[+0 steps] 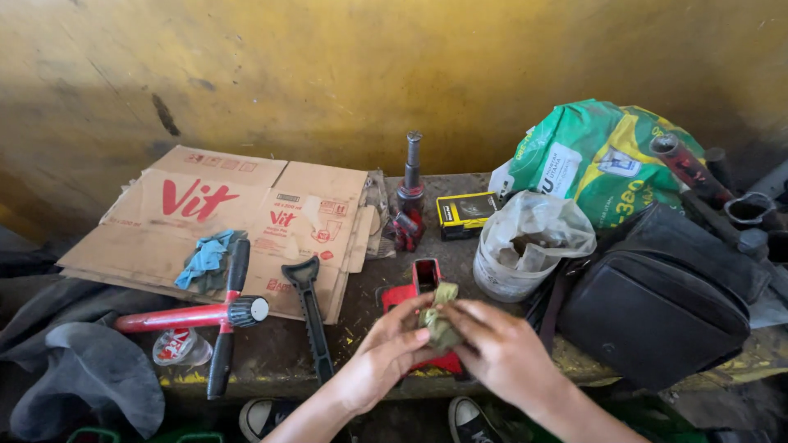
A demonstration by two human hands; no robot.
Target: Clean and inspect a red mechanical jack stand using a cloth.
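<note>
Both my hands meet over the front edge of a dirty bench (361,316). My left hand (387,353) and my right hand (501,353) together pinch a small olive-green rag (440,324), bunched between the fingers. Under the hands lies a red tool part (404,297) with a dark square opening (426,276) just beyond the rag. What the rag wraps, if anything, is hidden by my fingers.
A flattened cardboard box (246,221) with a blue rag (205,258) lies left. A red-and-black wheel wrench (215,316), a black handle tool (310,312), a small red bottle jack (410,201), a yellow-black box (466,213), a plastic-lined bucket (525,246), a black bag (665,299) and a green sack (599,156) surround me.
</note>
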